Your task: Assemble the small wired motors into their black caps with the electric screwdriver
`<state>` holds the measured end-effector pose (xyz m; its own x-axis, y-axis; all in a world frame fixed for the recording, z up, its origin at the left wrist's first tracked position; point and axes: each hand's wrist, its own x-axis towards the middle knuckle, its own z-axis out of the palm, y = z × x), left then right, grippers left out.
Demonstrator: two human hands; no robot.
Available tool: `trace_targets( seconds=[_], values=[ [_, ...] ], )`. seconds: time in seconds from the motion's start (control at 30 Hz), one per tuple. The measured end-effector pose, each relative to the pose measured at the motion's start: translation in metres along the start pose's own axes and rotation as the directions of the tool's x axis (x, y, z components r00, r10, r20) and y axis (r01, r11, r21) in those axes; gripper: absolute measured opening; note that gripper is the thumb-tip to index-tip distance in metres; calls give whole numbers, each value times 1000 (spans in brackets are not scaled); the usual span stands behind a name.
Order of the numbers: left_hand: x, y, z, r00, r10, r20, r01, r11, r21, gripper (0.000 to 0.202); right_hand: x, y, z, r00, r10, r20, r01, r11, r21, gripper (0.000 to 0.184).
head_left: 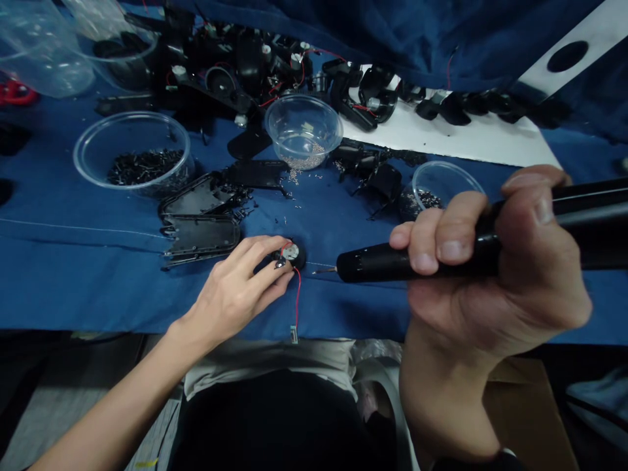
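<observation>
My left hand point(234, 286) closes its fingertips around a small motor point(291, 251) seated in a round black housing on the blue cloth. A red wire point(297, 296) runs from it to a small green-and-white connector point(294, 334) near the table's front edge. On the right, my right hand point(500, 261) is wrapped around a black electric screwdriver point(375, 263), held nearly level. Its thin bit point(326, 270) points left toward the motor, with a gap between them. Something tiny shows at the bit's tip, too small to make out.
A clear bowl of tiny screws point(303, 134) stands behind the hands, with some spilled in front. Dark screws fill a bowl point(132, 152) at left; another bowl point(449, 183) is behind my right hand. Black shells point(201, 235) lie left. Wired black parts point(235, 65) are heaped at the back.
</observation>
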<state>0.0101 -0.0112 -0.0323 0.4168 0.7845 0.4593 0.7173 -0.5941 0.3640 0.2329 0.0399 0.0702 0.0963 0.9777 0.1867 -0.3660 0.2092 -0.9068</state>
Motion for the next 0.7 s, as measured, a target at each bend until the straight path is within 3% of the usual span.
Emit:
trace_targets(
  seconds=[0.27, 0.4, 0.6, 0.7],
  values=[
    [-2, 3, 1, 999, 16, 44, -20, 997, 73, 22, -3, -1, 5, 998, 46, -42, -48, 998, -28, 17],
    [-2, 6, 3, 1000, 20, 4, -20, 999, 31, 25, 2, 7, 7, 998, -65, -4, 65, 998, 3, 20],
    [0, 14, 9, 990, -103, -95, 97, 993, -61, 21, 4, 17, 12, 992, -123, 2, 123, 992, 30, 20],
    [1, 18, 10, 983, -158, -98, 150, 985, -88, 18, -3, 12, 16, 998, -59, 1, 59, 998, 0, 19]
  ],
)
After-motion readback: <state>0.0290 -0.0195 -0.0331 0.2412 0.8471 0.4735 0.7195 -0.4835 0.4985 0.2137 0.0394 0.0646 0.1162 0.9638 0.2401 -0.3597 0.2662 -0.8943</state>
